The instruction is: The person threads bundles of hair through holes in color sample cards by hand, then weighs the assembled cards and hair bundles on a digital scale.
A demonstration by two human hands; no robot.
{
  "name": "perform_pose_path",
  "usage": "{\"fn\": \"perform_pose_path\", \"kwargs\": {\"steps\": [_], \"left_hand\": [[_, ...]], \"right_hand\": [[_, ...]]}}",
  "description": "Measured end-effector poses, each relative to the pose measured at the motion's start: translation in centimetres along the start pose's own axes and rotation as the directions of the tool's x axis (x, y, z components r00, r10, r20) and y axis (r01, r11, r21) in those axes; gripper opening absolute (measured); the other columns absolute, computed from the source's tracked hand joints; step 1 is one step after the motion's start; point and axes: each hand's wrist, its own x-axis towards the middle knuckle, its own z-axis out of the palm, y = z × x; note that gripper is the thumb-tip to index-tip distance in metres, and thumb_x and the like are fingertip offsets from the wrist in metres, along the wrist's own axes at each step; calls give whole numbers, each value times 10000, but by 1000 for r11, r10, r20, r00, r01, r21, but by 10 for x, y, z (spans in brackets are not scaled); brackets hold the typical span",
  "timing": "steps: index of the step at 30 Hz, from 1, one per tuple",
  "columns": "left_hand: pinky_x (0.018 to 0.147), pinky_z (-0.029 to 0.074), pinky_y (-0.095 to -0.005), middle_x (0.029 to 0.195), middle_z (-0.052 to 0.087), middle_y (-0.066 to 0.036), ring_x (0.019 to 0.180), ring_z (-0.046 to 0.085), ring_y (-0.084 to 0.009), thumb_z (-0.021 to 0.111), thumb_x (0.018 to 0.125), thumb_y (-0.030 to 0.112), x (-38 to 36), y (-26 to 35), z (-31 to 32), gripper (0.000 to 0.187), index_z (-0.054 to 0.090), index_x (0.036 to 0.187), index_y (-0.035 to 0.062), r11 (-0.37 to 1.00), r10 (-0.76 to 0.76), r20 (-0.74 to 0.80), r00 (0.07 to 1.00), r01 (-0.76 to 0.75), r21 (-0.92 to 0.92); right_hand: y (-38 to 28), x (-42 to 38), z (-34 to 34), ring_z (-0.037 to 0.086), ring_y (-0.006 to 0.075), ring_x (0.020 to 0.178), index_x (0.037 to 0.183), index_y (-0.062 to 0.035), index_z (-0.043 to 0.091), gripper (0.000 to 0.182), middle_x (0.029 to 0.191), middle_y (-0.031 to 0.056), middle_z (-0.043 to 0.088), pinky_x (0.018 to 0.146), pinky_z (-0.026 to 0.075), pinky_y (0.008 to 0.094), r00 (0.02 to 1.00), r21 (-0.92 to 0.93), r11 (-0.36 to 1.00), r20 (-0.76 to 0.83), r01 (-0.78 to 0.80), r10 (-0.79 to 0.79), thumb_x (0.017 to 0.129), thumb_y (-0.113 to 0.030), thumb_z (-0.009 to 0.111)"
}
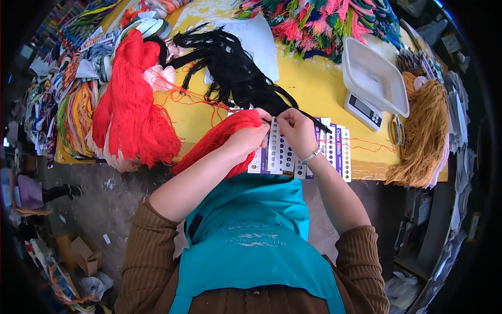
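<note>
A bundle of red thread (pixel 218 144) hangs from my left hand (pixel 251 135), whose fingers are closed around its upper end. My right hand (pixel 297 132) is closed in a pinch near the top of a white card with a row of holes (pixel 273 149). The fingertips of both hands nearly meet there. More purple and white punched cards (pixel 339 152) lie fanned under and beside my right hand at the table's front edge. Loose red strands run from the cards to the right. Black thread (pixel 235 68) lies just beyond my hands.
Large red skeins (pixel 130 99) and multicoloured threads (pixel 78 112) lie at the left of the yellow table (pixel 314 83). A white tray (pixel 374 76) rests on a scale (pixel 363 111) at the right, near scissors (pixel 397 130) and brown thread (pixel 422 131). Pink-green bundles (pixel 324 23) lie behind.
</note>
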Motion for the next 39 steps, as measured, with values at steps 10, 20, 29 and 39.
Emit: {"fn": "perform_pose_path", "kwargs": {"steps": [10,20,29,39], "left_hand": [[427,304,-222,742,576,-36,477,424,-62,495,980,143,23,-12,-6,141,583,970,34,1000,-10,60,998,11,-19],[433,333,-200,825,640,-70,494,465,-57,477,986,156,14,-3,-15,177,583,1017,18,998,-23,78,997,18,62],[420,317,-196,780,619,-39,495,465,-51,518,977,155,21,-9,-12,150,594,1007,29,1000,-8,102,995,5,30],[499,359,-215,721,579,-13,513,430,-55,498,947,148,9,-1,-20,128,593,941,63,967,107,-42,993,-94,235]], "right_hand": [[2,1,-4,544,40,608,873,28,619,53,681,8,607,550,429,198,995,127,991,96,-51,39,882,-21,602],[1,3,-4,533,44,593,864,26,610,84,672,15,609,534,427,204,994,34,999,103,-41,37,878,-56,618],[6,3,-5,526,34,596,860,27,609,89,682,5,608,535,418,192,992,88,995,119,-52,41,882,-57,628],[-14,3,-7,527,57,566,863,-2,636,167,642,6,596,522,418,229,986,-95,994,153,-46,60,841,-151,708]]}}
